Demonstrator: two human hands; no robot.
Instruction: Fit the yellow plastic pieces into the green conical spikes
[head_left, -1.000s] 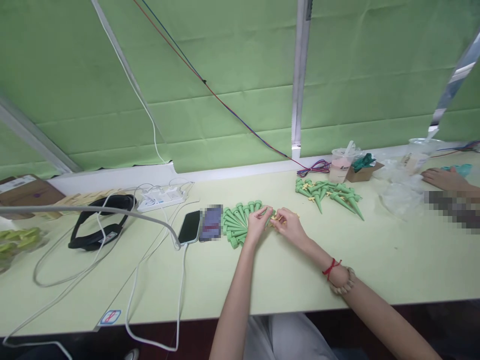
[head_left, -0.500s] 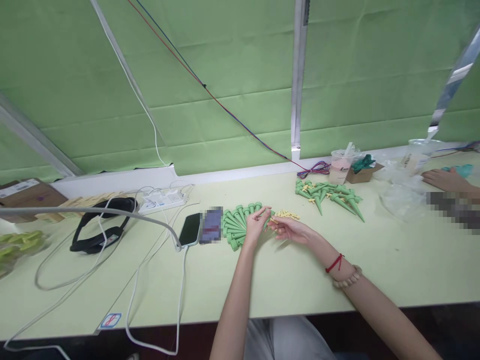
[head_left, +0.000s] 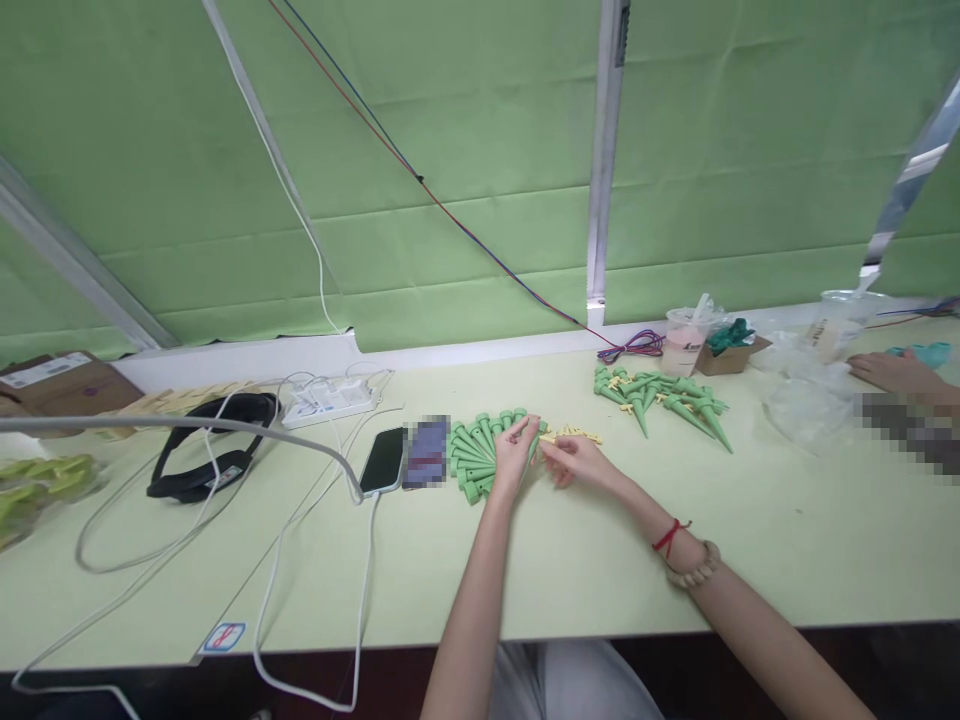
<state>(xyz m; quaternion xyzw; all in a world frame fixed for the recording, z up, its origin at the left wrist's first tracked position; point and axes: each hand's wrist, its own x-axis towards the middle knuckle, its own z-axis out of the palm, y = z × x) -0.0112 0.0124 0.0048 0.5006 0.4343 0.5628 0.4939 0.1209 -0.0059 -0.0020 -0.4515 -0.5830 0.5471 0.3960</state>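
Green fabric panels (head_left: 465,90) are covering the wall behind a long, pale table (head_left: 637,570), where I am sitting with both forearms reaching over the near edge. My left hand (head_left: 516,455) is closing around a green spike (head_left: 543,427), mostly hidden by my fingers; I am probably gripping it this way to keep it steady. My right hand (head_left: 583,462) is meeting it from the side, thumb and fingertips pinching a small yellow piece (head_left: 550,439), likely because something so slight is needing a fine grip. Whether the two parts are touching, I cannot tell.

Beside my left hand, more green spikes are lying in a fan (head_left: 469,455), thick heads outward and points converging towards me, perhaps so each head is staying easy to pick. Loose yellow pieces (head_left: 589,434) are resting just beyond my right hand, seemingly kept within short reach. Farther to the right, a separate heap of spikes (head_left: 660,392) is lying with yellow bits among them, well apart from the fan, presumably to avoid mixing. To the left, a phone (head_left: 382,460) is lying flat, trailing a white cable (head_left: 369,560).
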